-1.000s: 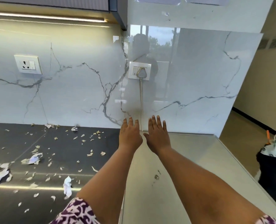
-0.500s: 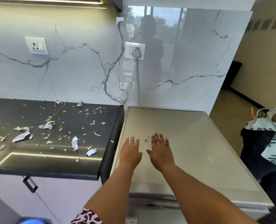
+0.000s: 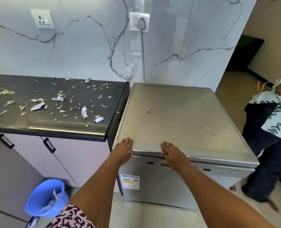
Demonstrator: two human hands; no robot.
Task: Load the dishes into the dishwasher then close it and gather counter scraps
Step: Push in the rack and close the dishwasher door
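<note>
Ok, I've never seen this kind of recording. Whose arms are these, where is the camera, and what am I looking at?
The camera sits on a person's head, looking forward and down, so the arms are that person's own. Their left hand and right hand lie flat with straight fingers on the front edge of a steel dishwasher, whose door looks closed. Neither hand holds anything. To the left is a dark counter strewn with paper and food scraps. A blue bucket with some scraps in it stands on the floor. Another person stands at the right.
</note>
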